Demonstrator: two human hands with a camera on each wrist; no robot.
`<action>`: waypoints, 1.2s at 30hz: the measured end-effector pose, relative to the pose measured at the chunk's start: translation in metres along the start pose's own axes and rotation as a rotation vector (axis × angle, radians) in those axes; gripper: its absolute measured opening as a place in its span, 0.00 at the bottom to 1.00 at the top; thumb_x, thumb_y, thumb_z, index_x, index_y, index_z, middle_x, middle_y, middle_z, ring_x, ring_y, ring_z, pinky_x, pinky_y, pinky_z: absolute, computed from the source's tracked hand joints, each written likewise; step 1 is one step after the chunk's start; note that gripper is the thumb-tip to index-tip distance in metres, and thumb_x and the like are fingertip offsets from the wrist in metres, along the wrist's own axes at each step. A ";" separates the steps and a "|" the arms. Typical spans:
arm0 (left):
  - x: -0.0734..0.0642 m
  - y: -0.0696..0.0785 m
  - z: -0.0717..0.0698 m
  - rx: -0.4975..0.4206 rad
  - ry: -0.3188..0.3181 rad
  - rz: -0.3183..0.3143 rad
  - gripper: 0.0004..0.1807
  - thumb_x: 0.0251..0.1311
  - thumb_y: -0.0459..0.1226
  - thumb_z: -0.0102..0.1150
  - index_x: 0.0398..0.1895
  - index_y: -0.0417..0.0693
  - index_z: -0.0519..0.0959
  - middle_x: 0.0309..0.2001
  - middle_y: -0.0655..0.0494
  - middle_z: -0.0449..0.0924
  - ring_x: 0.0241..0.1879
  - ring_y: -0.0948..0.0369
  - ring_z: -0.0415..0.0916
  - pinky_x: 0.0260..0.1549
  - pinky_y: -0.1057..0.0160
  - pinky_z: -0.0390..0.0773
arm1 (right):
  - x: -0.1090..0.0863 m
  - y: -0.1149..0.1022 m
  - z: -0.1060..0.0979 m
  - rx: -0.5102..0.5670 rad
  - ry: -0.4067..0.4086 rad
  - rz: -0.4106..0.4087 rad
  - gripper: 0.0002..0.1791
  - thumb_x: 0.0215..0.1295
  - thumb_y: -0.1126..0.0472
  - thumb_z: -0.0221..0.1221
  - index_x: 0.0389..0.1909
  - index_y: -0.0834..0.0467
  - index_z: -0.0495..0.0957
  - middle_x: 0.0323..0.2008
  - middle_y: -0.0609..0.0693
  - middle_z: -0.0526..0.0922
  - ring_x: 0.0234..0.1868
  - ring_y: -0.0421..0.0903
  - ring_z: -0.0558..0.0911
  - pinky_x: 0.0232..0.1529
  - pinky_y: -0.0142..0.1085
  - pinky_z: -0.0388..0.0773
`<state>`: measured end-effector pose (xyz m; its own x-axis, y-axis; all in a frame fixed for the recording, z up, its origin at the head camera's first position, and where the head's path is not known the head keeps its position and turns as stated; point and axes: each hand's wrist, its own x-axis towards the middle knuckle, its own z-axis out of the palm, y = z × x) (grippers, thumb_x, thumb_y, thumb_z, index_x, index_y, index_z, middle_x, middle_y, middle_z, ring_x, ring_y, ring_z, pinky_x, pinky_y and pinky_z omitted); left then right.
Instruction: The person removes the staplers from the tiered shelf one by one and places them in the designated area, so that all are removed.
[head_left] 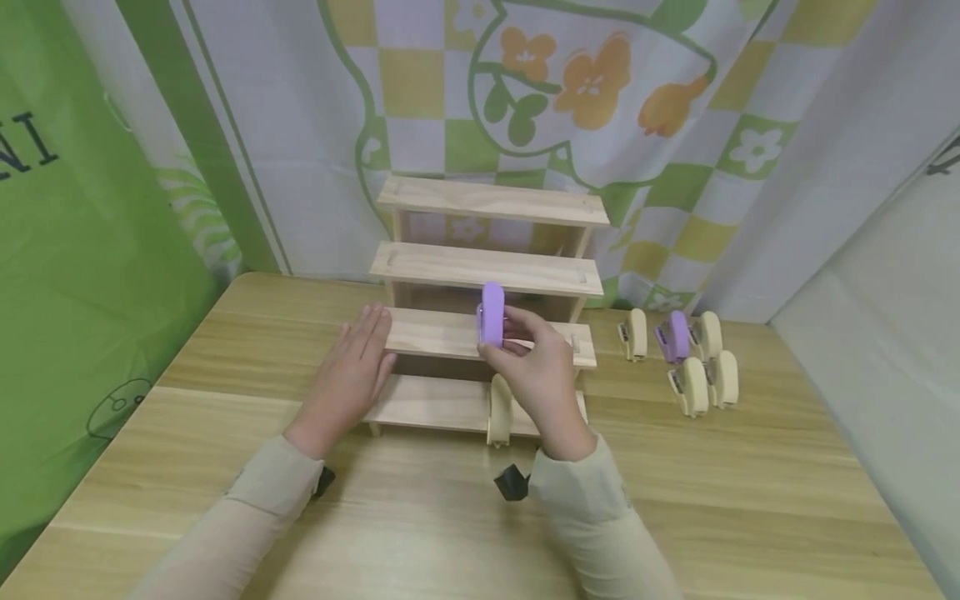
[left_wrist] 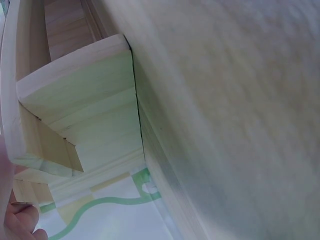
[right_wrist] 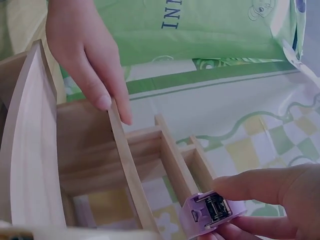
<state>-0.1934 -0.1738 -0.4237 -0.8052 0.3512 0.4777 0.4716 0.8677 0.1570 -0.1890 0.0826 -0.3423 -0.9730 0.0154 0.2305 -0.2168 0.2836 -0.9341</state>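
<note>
My right hand (head_left: 542,371) pinches a small purple stapler (head_left: 492,315) between thumb and fingers, over the second step from the bottom of a wooden tiered rack (head_left: 427,331). From the right wrist view, the stapler's metal end (right_wrist: 216,207) faces the camera; whether it touches the step I cannot tell. My left hand (head_left: 351,375) rests with straight fingers on the left end of that same step. A cream stapler (head_left: 498,412) stands on the lowest step, just below my right hand.
To the rack's right, several cream staplers (head_left: 693,387) and another purple stapler (head_left: 672,337) stand grouped on the wooden table (head_left: 780,483). A patterned curtain (head_left: 300,150) hangs behind the rack. Green fabric (head_left: 90,233) is at the left.
</note>
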 end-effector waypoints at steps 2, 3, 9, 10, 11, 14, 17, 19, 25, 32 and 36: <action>0.000 0.000 0.001 0.005 0.008 0.005 0.33 0.78 0.42 0.43 0.76 0.28 0.55 0.76 0.33 0.53 0.77 0.40 0.50 0.74 0.38 0.55 | 0.000 0.002 -0.004 0.004 0.006 -0.002 0.29 0.53 0.75 0.70 0.59 0.71 0.78 0.50 0.65 0.83 0.51 0.57 0.84 0.50 0.34 0.85; -0.001 0.000 0.001 0.007 0.011 0.007 0.33 0.78 0.42 0.43 0.76 0.28 0.55 0.76 0.33 0.53 0.77 0.40 0.51 0.74 0.38 0.56 | 0.000 0.003 -0.006 0.009 0.010 -0.004 0.29 0.53 0.75 0.70 0.58 0.71 0.77 0.50 0.66 0.83 0.51 0.57 0.84 0.50 0.33 0.85; -0.002 0.000 0.000 0.012 0.009 0.007 0.33 0.78 0.42 0.43 0.76 0.28 0.55 0.76 0.33 0.54 0.77 0.40 0.51 0.74 0.38 0.55 | 0.001 0.008 -0.022 0.026 0.027 0.001 0.29 0.52 0.77 0.68 0.58 0.73 0.77 0.51 0.67 0.82 0.52 0.58 0.83 0.50 0.31 0.85; -0.002 0.000 0.000 0.013 0.005 0.005 0.33 0.78 0.42 0.43 0.76 0.28 0.55 0.76 0.33 0.53 0.77 0.40 0.51 0.74 0.38 0.55 | 0.001 0.010 -0.025 0.018 0.024 0.006 0.29 0.52 0.76 0.68 0.58 0.73 0.77 0.51 0.67 0.82 0.53 0.57 0.83 0.50 0.30 0.85; -0.002 0.000 0.000 0.014 0.001 0.002 0.33 0.78 0.42 0.44 0.76 0.28 0.55 0.76 0.33 0.53 0.77 0.40 0.51 0.74 0.38 0.55 | 0.000 0.011 -0.029 0.011 0.018 0.009 0.29 0.52 0.76 0.68 0.59 0.73 0.76 0.52 0.66 0.82 0.53 0.57 0.82 0.50 0.30 0.84; -0.002 0.001 -0.001 0.015 -0.005 -0.003 0.33 0.77 0.42 0.45 0.76 0.28 0.55 0.76 0.32 0.54 0.77 0.40 0.50 0.74 0.38 0.55 | -0.001 0.014 -0.040 -0.018 0.002 0.023 0.31 0.53 0.76 0.68 0.61 0.72 0.75 0.53 0.66 0.81 0.55 0.57 0.82 0.51 0.29 0.83; -0.001 0.002 -0.001 0.008 0.002 0.000 0.33 0.77 0.41 0.46 0.75 0.28 0.56 0.76 0.32 0.55 0.76 0.40 0.51 0.74 0.38 0.55 | -0.004 0.015 -0.051 -0.029 0.001 0.035 0.31 0.54 0.76 0.68 0.62 0.72 0.74 0.54 0.67 0.80 0.56 0.57 0.81 0.51 0.28 0.83; -0.001 0.002 -0.001 0.007 0.007 0.004 0.33 0.77 0.41 0.46 0.75 0.28 0.56 0.75 0.31 0.55 0.76 0.40 0.51 0.74 0.38 0.56 | -0.006 0.017 -0.059 -0.036 0.007 0.040 0.31 0.55 0.76 0.68 0.62 0.72 0.74 0.55 0.66 0.80 0.56 0.57 0.81 0.51 0.27 0.82; 0.000 0.001 -0.001 0.017 0.004 0.001 0.33 0.77 0.41 0.46 0.76 0.28 0.55 0.76 0.32 0.54 0.76 0.40 0.51 0.73 0.38 0.56 | -0.009 0.021 -0.082 -0.077 0.025 0.012 0.30 0.56 0.76 0.68 0.62 0.72 0.73 0.54 0.67 0.80 0.55 0.57 0.81 0.52 0.25 0.81; 0.000 0.001 -0.001 0.012 -0.016 -0.011 0.33 0.77 0.41 0.45 0.76 0.29 0.55 0.76 0.33 0.53 0.77 0.41 0.50 0.74 0.38 0.55 | -0.011 0.028 -0.103 -0.122 0.043 -0.016 0.29 0.56 0.76 0.69 0.60 0.73 0.74 0.54 0.66 0.80 0.53 0.49 0.80 0.52 0.23 0.80; 0.001 0.000 0.000 0.017 -0.011 -0.007 0.33 0.78 0.42 0.44 0.76 0.29 0.55 0.76 0.32 0.54 0.77 0.41 0.50 0.74 0.38 0.56 | -0.012 0.032 -0.112 -0.153 0.059 -0.013 0.29 0.55 0.75 0.69 0.60 0.73 0.75 0.53 0.65 0.80 0.49 0.40 0.79 0.51 0.22 0.80</action>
<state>-0.1943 -0.1733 -0.4235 -0.8127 0.3487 0.4668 0.4596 0.8761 0.1457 -0.1758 0.1986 -0.3449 -0.9628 0.0654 0.2622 -0.2105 0.4272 -0.8793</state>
